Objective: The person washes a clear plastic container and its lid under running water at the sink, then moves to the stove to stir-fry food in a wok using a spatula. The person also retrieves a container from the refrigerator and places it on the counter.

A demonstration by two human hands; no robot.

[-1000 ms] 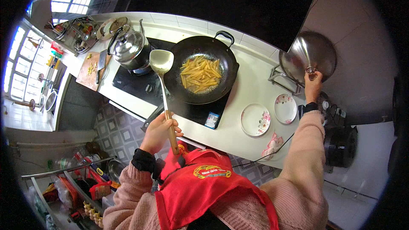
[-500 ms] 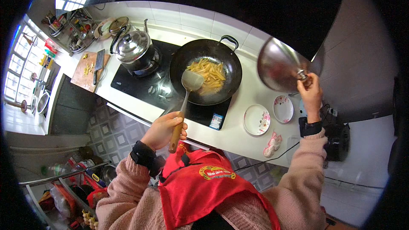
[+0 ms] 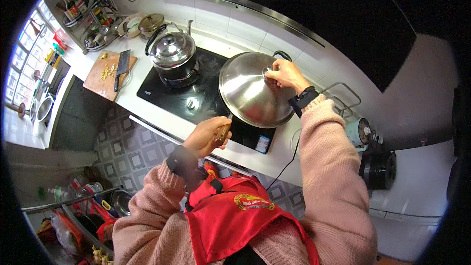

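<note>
A domed steel lid (image 3: 250, 86) covers the wok, whose black loop handle (image 3: 282, 55) shows behind it. The wok's contents are hidden under the lid. My right hand (image 3: 287, 75) is closed around the lid's knob. Nearer to me, my left hand (image 3: 206, 136) grips the wooden handle of a wok spatula (image 3: 223, 132). The spatula's short visible shaft runs up to the lid's near-left edge, and its blade is out of sight.
A steel kettle (image 3: 172, 51) stands on the black cooktop (image 3: 196, 100), left of the wok. Farther left, a cleaver (image 3: 122, 68) and chopped yellow bits lie on a wooden cutting board (image 3: 100, 83). A dark cable (image 3: 284, 169) crosses the counter's front edge. My right arm covers part of the counter.
My right hand has carried the lid left from beside the wok and onto it, covering the yellow strips. My left hand has moved a little nearer the cooktop; the spatula blade is no longer visible.
</note>
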